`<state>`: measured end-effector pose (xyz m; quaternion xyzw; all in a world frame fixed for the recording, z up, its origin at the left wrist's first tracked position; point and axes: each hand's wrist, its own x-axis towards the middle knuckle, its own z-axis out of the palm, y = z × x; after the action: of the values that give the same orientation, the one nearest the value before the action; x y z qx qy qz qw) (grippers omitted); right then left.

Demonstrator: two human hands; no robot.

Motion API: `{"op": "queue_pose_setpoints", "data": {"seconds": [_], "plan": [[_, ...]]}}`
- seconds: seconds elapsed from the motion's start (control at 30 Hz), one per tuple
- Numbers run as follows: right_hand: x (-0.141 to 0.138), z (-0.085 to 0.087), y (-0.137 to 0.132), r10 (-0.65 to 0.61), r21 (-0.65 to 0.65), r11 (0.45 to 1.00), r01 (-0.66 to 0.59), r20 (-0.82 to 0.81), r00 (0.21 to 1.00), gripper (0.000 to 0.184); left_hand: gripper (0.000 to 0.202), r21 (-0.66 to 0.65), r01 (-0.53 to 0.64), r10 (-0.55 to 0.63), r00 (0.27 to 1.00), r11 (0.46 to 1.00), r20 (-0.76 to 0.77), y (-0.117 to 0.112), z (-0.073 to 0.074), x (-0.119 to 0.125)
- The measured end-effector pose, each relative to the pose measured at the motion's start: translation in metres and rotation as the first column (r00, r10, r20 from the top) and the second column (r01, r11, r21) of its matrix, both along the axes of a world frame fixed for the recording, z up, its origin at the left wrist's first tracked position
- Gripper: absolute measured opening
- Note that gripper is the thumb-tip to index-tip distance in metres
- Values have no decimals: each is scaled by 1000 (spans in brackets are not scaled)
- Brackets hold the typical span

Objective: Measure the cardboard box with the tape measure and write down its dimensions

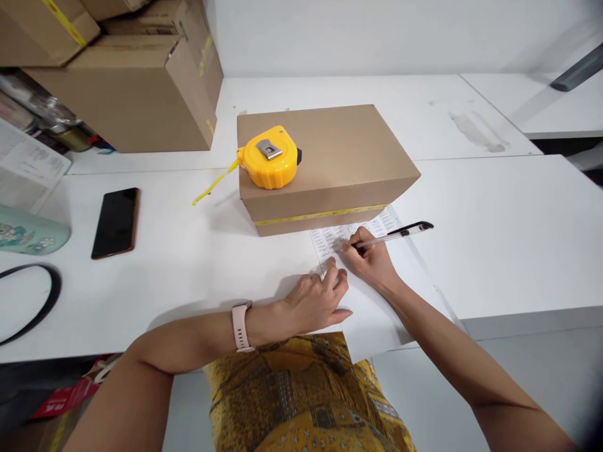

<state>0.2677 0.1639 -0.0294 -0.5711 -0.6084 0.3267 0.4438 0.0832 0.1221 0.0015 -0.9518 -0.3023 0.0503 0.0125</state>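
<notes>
My right hand (pixel 370 256) is closed around a clear pen (pixel 392 237) with a black cap on its back end. The pen's tip meets a sheet of paper (pixel 377 311) with rows of handwriting near its top. My left hand (pixel 319 298) lies on the paper's left edge, fingers apart and slightly bent, holding nothing. Just beyond both hands stands a closed cardboard box (pixel 339 150) with yellow tape along its front; its front edge hides the top of the sheet. On the box's left part rests a yellow tape measure (pixel 271 160), its strap hanging over the side.
A dark phone (pixel 116 223) lies to the left on the white table (pixel 188 251). Farther left are a pale green bottle (pixel 32 231) and a black ring-shaped band (pixel 55 289). Stacked cardboard boxes (pixel 136 94) stand at the back left. A grey bar (pixel 577 69) juts in at the far right.
</notes>
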Motion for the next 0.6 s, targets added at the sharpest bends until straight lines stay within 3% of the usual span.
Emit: {"op": "queue_pose_setpoints", "data": {"seconds": [0.6], "plan": [[1, 2, 1, -20, 4, 1000, 20, 19, 1000, 21, 70, 10, 6, -6, 1000, 1000, -7, 0, 3, -1]]}}
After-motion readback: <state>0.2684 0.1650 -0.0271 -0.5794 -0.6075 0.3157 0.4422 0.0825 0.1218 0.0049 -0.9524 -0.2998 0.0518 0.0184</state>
